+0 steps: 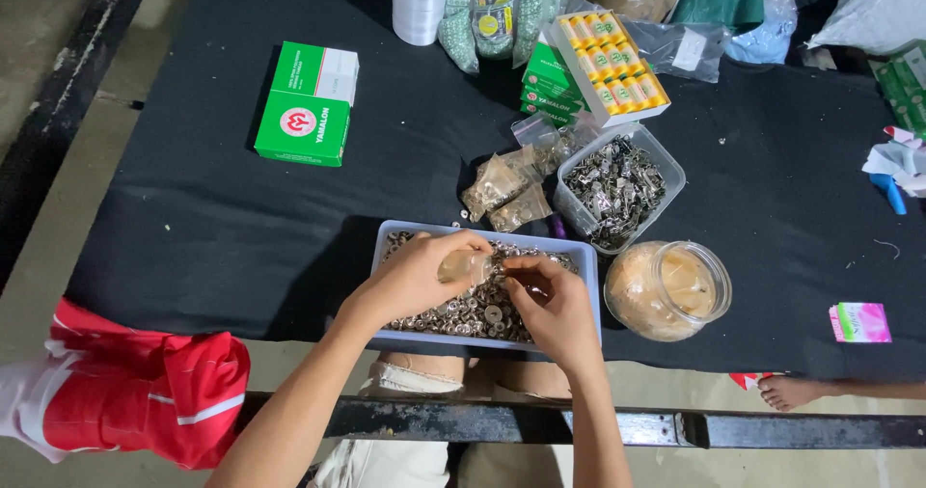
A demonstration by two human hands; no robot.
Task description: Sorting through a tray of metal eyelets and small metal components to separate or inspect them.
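1. Your left hand [415, 278] pinched a small clear bag [461, 268] above the blue tray [585, 257].
2. Your right hand [555, 307] pinched metal buttons [477, 312]; the tray remained nearly full.
3. Filled bags [502, 187] lay beyond the tray, only a few.

Two bare forearms, no sleeves, no watch, no rings or bracelets showing. Left hand [417, 278] and right hand [552, 307] ungloved, nails short and plain. Below, knees in pale, light-coloured trousers with frayed, torn edges at the openings.
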